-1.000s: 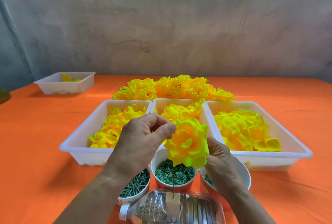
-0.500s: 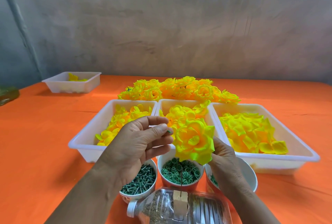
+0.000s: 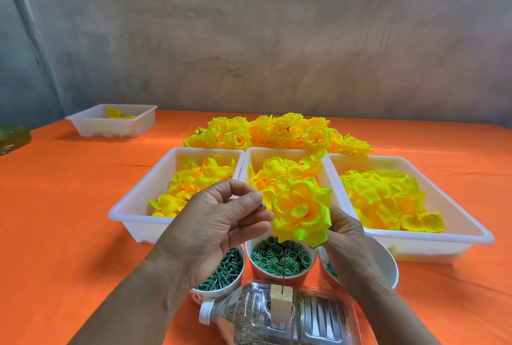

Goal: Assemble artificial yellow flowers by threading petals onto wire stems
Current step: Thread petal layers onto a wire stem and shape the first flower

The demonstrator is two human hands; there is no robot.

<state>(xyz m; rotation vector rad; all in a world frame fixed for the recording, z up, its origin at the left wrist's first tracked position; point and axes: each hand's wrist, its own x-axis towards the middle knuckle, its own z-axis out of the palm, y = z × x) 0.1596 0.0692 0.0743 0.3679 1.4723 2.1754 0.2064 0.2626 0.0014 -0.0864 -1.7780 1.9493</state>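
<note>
Orange cloth covers the bench (image 3: 69, 220) and a grey wall stands behind. Now watch your left hand (image 3: 219, 222). 1 second ago its thumb and forefinger were tucked tight against the petals. Now they've eased off to the side, and a small dark green piece (image 3: 262, 206) shows pinched between them, just beside the bloom.

The yellow fabric flower (image 3: 302, 211) hasn't left its spot. It still sits atop the thin wire stem (image 3: 283, 272), which stands in the small wooden block (image 3: 281, 303) on the clear plastic bottle (image 3: 318, 322).

Your right hand (image 3: 346, 234) stays up against the flower's back. The petals hide its fingers, so I can't tell how it grips.

My read is that the petals are all threaded and the green piece goes on next. Then that's 1 more for the heap of finished yellow flowers (image 3: 277, 134).
</note>
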